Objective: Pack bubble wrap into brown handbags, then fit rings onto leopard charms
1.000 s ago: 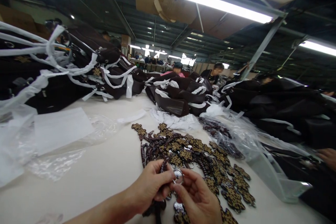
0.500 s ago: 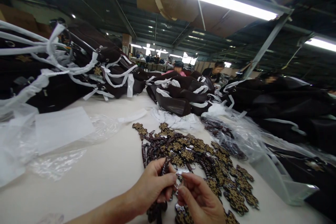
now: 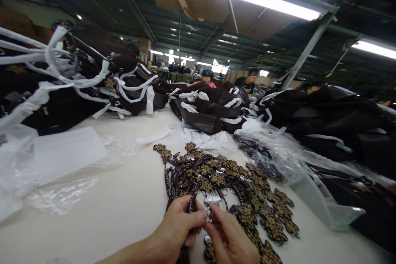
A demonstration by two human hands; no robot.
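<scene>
Cord (image 3: pixel 192 201) sits grasped in your left hand (image 3: pixel 177 225), by the charms (image 3: pixel 246 216); your right hand (image 3: pixel 230 237) pinches the ring (image 3: pixel 209 214) between both hands. Best hold the left firm, leaving fine work to the right fingertips.

Dark bags (image 3: pixel 201 120) with white-wrapped straps (image 3: pixel 103 72) are heaped at the far left, far middle and right of the tabletop (image 3: pixel 77 233). On the left, a white sheet (image 3: pixel 69 152) is laid among crumpled clear plastic (image 3: pixel 62 198). On the right, a clear holder (image 3: pixel 335 216) is placed. Lit tube lights (image 3: pixel 266 0) are hung overhead; people (image 3: pixel 211 84) are partly hidden beyond the bags.
</scene>
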